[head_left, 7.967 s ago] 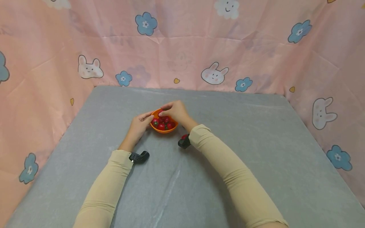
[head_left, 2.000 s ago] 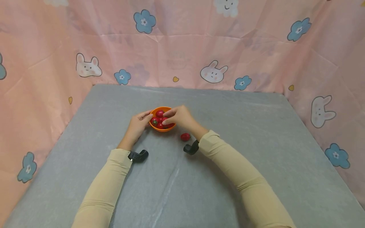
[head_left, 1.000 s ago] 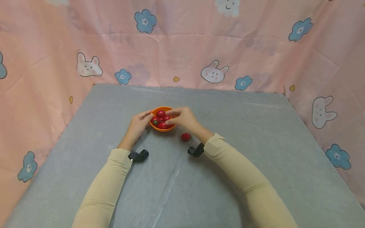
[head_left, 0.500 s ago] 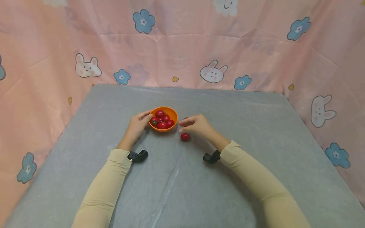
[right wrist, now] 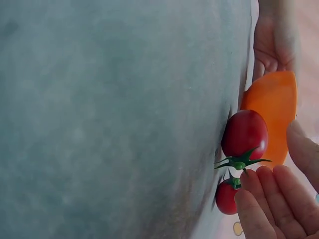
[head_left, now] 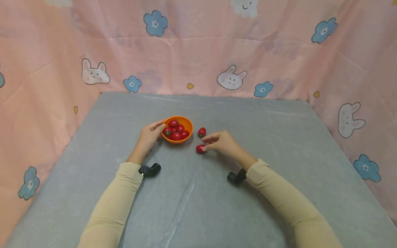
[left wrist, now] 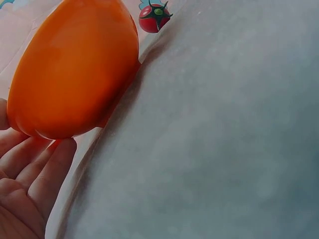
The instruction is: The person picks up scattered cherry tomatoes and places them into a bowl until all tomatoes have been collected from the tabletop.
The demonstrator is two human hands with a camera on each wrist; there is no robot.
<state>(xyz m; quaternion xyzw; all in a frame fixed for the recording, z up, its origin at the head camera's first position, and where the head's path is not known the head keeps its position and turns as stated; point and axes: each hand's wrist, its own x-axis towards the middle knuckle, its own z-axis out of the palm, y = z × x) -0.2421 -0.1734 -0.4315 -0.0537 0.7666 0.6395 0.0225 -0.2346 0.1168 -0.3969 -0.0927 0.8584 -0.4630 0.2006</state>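
My left hand [head_left: 148, 138] holds an orange bowl [head_left: 186, 123] at its left side, thumb over the rim and fingers against the outer wall. Several red cherry tomatoes [head_left: 176, 136] lie in it, at least one with a green stem. Two more are on the table to the bowl's right: a farther tomato [head_left: 202, 132] and a nearer tomato [head_left: 200, 148]. My right hand [head_left: 224, 143] is over the nearer one, its thumb tip overlapping it in the head view. In the right wrist view its fingers [right wrist: 284, 191] and thumb are spread apart beside that tomato's green stem.
A grey table [head_left: 186, 213] carries everything. Pink patterned cloth [head_left: 192, 51] hangs behind it and along both sides. Black wrist cameras [head_left: 151, 169] stick out inward from both wrists, close above the tabletop.
My right hand has come out of the bowl, leaving one tomato on the table to its right, and has moved down and right to the nearer tomato. My left hand stays on the bowl.
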